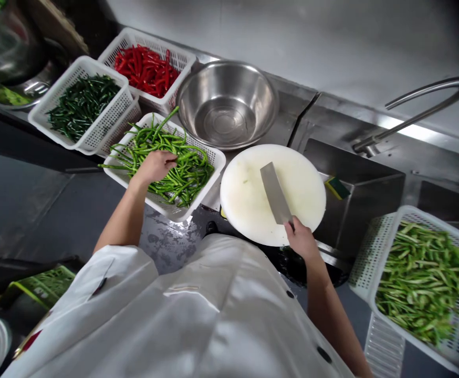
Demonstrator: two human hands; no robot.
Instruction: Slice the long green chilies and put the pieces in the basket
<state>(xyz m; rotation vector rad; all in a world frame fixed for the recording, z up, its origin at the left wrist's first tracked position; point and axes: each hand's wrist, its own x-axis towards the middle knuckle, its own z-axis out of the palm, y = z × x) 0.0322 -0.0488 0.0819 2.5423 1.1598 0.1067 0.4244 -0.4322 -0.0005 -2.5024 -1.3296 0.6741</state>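
My left hand (pixel 157 166) is over a white perforated basket (pixel 178 214) heaped with long, thin green peppers (pixel 184 176). Its fingers are curled together against the pile, and what they hold, if anything, is hidden. In my right hand (pixel 301 239) is the handle of a cleaver (pixel 275 193). The broad blade lies over a round white cutting board (pixel 239 202), pointing away from me. A few small green bits are on the board.
Behind the board sits a steel bowl (pixel 267 89). Baskets of red chilies (pixel 146 69) and dark green chilies (pixel 83 107) stand at back left. To the right are a sink (pixel 367 194), faucet (pixel 414 115), sponge (pixel 337 187) and a basket of cut green strips (pixel 422 283).
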